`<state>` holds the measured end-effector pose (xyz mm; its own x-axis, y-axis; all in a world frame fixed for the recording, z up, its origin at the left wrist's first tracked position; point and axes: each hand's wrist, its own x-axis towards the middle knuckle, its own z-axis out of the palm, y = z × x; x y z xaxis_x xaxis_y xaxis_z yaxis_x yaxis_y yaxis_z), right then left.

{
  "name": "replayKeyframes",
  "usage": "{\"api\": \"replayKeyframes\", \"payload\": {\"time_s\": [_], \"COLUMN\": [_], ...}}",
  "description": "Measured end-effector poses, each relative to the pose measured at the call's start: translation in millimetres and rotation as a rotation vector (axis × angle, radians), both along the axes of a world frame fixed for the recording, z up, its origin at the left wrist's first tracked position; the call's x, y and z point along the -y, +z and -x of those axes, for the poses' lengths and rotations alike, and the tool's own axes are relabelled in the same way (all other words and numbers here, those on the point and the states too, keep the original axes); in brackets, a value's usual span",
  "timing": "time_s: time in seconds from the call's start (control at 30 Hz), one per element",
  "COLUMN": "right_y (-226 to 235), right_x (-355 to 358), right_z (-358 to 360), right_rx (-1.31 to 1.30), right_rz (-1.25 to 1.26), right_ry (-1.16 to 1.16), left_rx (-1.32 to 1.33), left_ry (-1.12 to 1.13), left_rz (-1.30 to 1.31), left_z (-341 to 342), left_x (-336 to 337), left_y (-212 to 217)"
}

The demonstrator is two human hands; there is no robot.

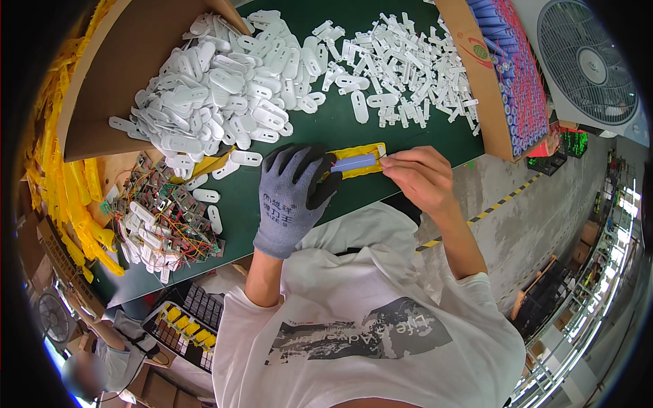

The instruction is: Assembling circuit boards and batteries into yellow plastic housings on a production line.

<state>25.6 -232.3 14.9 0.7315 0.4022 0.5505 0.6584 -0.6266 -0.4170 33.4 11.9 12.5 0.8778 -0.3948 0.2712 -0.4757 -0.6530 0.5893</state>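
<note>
My left hand (294, 194), in a grey glove with dark fingertips, is closed on the left end of a yellow plastic casing (350, 151). A blue cylindrical battery cell (355, 163) lies lengthwise inside the casing. At the casing's right end, my bare right hand (423, 180) pinches with thumb and fingers. A small whitish bit shows by those fingertips, but what they hold is too small to make out. The gloved fingers hide the casing's left end. Both hands are over the near edge of the green table (238, 234).
White oval plastic covers (224, 85) spill from a cardboard box (102, 81). Smaller white parts (408, 64) are heaped farther right. Wired circuit boards (170, 211) pile up near left, beside yellow casings (81, 204). A box of battery cells (510, 81) and a fan (588, 64) stand right.
</note>
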Motion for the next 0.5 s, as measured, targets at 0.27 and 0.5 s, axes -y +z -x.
{"api": "replayKeyframes", "payload": {"time_s": [0.27,0.5], "right_y": [13.4,-4.0], "right_x": [6.1,-13.1], "right_z": [-5.7,-5.1], "right_rx": [-0.163,-0.325], "right_rz": [0.149,-0.09], "right_ry": [0.1,0.079], "left_rx": [0.01,0.311], "left_ry": [-0.006,0.395], "left_rz": [0.037,0.148], "left_z": [-5.5,35.9], "left_x": [-4.8,-6.7], "left_y": [7.0,9.4]}}
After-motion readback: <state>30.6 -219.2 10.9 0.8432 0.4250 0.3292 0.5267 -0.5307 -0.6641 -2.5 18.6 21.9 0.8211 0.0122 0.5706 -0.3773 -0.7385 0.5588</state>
